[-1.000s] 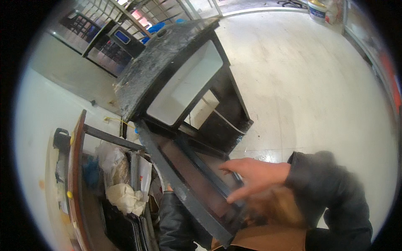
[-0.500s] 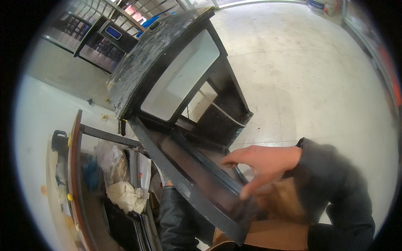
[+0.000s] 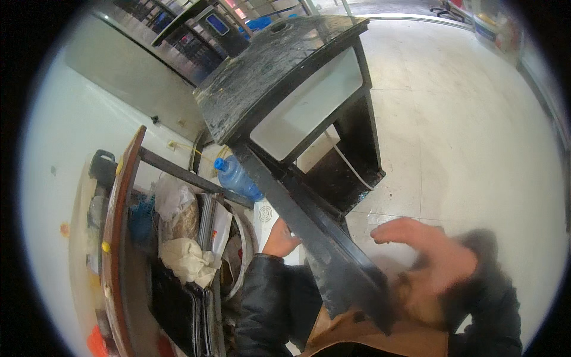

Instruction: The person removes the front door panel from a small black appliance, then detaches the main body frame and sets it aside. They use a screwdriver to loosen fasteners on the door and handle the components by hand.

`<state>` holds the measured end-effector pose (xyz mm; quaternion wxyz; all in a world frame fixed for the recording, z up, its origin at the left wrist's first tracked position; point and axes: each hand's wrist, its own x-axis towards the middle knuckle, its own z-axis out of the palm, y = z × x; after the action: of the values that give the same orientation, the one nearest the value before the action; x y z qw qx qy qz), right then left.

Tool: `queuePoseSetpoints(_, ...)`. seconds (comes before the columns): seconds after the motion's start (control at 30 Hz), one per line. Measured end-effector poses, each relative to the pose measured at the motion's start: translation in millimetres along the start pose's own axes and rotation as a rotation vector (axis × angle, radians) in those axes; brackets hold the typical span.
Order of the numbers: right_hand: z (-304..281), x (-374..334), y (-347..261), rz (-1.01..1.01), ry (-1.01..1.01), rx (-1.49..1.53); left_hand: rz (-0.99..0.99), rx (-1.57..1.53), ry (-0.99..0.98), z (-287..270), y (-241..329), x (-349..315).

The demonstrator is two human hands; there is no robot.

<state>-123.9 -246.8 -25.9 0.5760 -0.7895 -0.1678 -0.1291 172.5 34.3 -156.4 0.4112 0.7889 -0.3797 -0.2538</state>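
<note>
I see black cabinet (image 3: 267, 68), white panel (image 3: 306, 104) in its side. Long black frame (image 3: 327, 262) slants down from cabinet's near corner, face narrower to me than half a second ago. Blue bottle (image 3: 238, 178) has come into view behind it. Far bucket (image 3: 485, 31) bears print, too blurred to read. Right hand (image 3: 429, 247) blurred, fingers spread, just beside frame. Left hand (image 3: 281, 239) at frame's left edge, fingers hidden; grip I cannot tell.

panel (image 3: 333, 268) between left hand (image 3: 279, 240) and right hand (image 3: 428, 244) | cabinet (image 3: 279, 65) ahead | bottle (image 3: 237, 178) left of cabinet | bucket (image 3: 485, 28) far right
</note>
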Motion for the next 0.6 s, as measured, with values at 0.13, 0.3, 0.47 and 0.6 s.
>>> queuePoseSetpoints(0.13, 41.1, -23.1, -7.9, 0.071, 0.154, -0.118, -0.021, -0.049, -0.012, 2.2, 7.8, 3.9)
queuePoseSetpoints(0.3, 70.5, -26.3, -8.1, -0.029, 0.28, -0.406, -0.113, 0.016, -0.047, 1.2, 30.3, 6.0)
queuePoseSetpoints(0.47, 70.7, -28.6, -13.6, 0.073, 0.25, -0.433, -0.092, -0.069, 0.035, 1.2, 43.8, 9.8)
queuePoseSetpoints(0.6, 72.6, -36.2, -4.4, 0.136, 0.276, -0.376, -0.067, -0.104, 0.171, 4.4, 37.5, 27.3)
